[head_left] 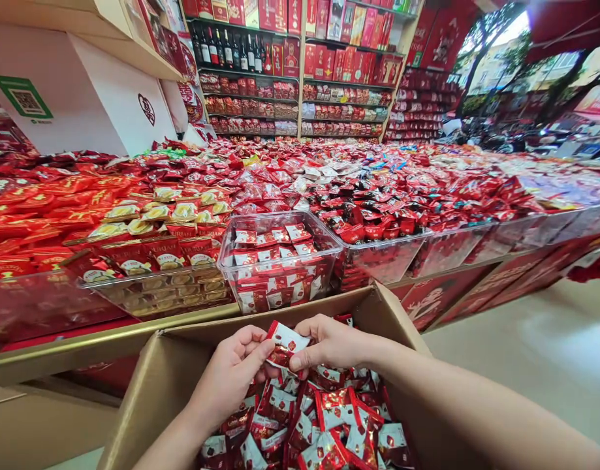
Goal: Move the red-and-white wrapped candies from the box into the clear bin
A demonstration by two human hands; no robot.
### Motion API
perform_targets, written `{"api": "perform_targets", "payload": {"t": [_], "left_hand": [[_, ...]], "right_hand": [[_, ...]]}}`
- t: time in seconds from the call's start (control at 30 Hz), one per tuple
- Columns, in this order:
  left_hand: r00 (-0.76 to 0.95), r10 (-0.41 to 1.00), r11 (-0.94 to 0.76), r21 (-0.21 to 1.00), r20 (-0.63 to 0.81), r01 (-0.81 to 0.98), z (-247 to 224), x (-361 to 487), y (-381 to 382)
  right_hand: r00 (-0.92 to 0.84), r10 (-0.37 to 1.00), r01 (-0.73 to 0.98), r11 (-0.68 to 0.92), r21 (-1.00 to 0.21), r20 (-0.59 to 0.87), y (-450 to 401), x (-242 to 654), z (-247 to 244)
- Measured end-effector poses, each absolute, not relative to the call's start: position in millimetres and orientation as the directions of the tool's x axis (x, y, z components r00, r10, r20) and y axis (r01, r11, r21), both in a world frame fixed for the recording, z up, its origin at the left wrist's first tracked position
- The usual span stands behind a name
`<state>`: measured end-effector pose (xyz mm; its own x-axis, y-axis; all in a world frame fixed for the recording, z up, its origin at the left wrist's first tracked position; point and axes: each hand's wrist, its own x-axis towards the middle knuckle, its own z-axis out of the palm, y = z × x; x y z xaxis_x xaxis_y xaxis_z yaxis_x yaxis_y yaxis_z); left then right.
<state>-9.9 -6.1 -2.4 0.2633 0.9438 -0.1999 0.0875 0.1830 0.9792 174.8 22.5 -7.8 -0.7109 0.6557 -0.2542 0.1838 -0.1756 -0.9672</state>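
Observation:
Between my two hands is a red and white candy packet (286, 341), held above an open cardboard box (177, 372). My left hand (236, 365) pinches its left side, and my right hand (324, 343) grips its right side with thumb and fingers. Below them, many loose packets of the same look (329, 418) lie jumbled in the box. Just behind the box stands a clear plastic bin (284, 261) with similar packets stacked in rows, white faces up on top.
Durian-labelled packets (162, 251) fill a bin to the left. Clear bins of red snacks (388, 258) run along the right. A white box with a green code sign (25, 98) stands at the back left. Shelves (300, 72) hold bottles and red boxes.

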Motion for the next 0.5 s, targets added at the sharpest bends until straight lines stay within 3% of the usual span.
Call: {"api": "perform_targets", "payload": {"t": [0.17, 0.3, 0.5], "left_hand": [[0.249, 0.95, 0.208, 0.977, -0.189, -0.054, 3, -8, -8], [0.225, 0.951, 0.224, 0.974, -0.211, -0.033, 0, -9, -9], [0.222, 0.947, 0.275, 0.944, -0.234, -0.18, 5, -10, -12]], "right_hand": [[-0.713, 0.648, 0.096, -0.287, -0.953, -0.267, 20, 171, 1], [-0.735, 0.635, 0.025, -0.323, -0.946, -0.236, 19, 172, 5], [-0.638, 0.738, -0.08, -0.345, -0.935, -0.218, 21, 174, 7]]}}
